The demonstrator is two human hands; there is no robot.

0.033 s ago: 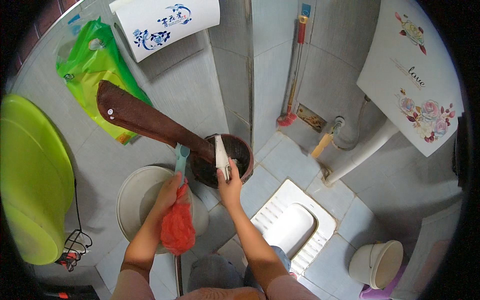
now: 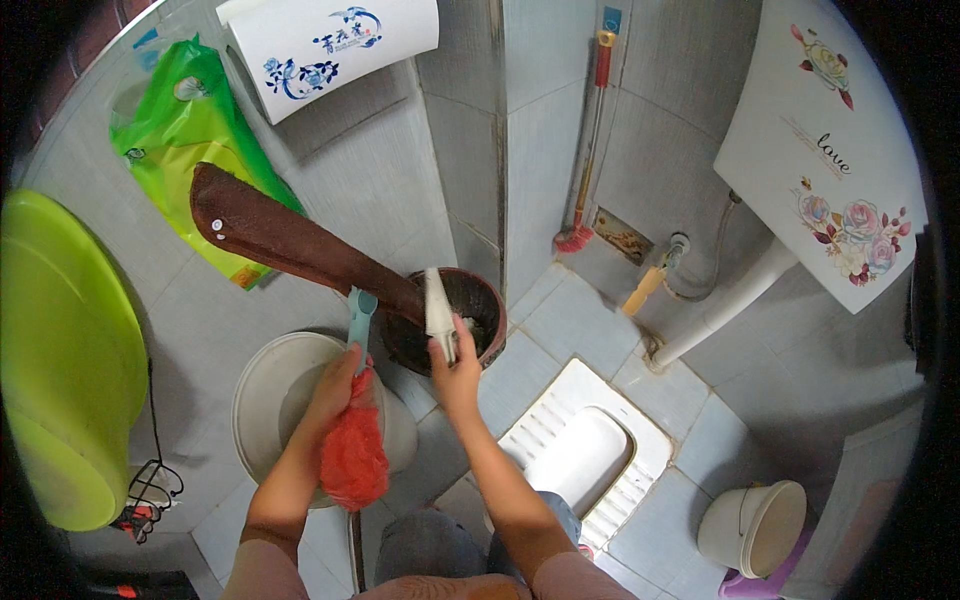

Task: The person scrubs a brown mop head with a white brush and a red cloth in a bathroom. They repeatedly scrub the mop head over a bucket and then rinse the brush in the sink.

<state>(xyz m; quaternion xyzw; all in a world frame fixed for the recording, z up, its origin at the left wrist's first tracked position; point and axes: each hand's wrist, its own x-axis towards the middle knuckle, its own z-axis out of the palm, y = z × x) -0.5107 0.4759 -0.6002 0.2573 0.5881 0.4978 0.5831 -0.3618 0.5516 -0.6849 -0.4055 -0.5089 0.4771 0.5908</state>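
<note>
In my right hand (image 2: 456,372) is a pale, tapering plastic piece (image 2: 437,305) with a forked lower end, held pointing up over a dark brown bin (image 2: 493,330). My left hand (image 2: 336,385) grips a teal tool with a looped top (image 2: 361,318); what kind it is I cannot tell. A crumpled red plastic bag (image 2: 355,460) hangs under the same hand. A long brown piece with a round white stud (image 2: 300,250) slants up from the bin to the left. Behind my left forearm stands a large whitish bucket (image 2: 250,400), partly hidden.
A white squat toilet (image 2: 655,440) is set in the tiled floor at the right. Beyond hang a red-handled brush (image 2: 590,140) and a white cistern (image 2: 860,130). A green basin (image 2: 70,350) leans at the left; a small lidded bucket (image 2: 750,530) stands front right.
The pale piece in my right hand has turned and shifted slightly left, so its toothed edge no longer shows. The red bag swings slightly.
</note>
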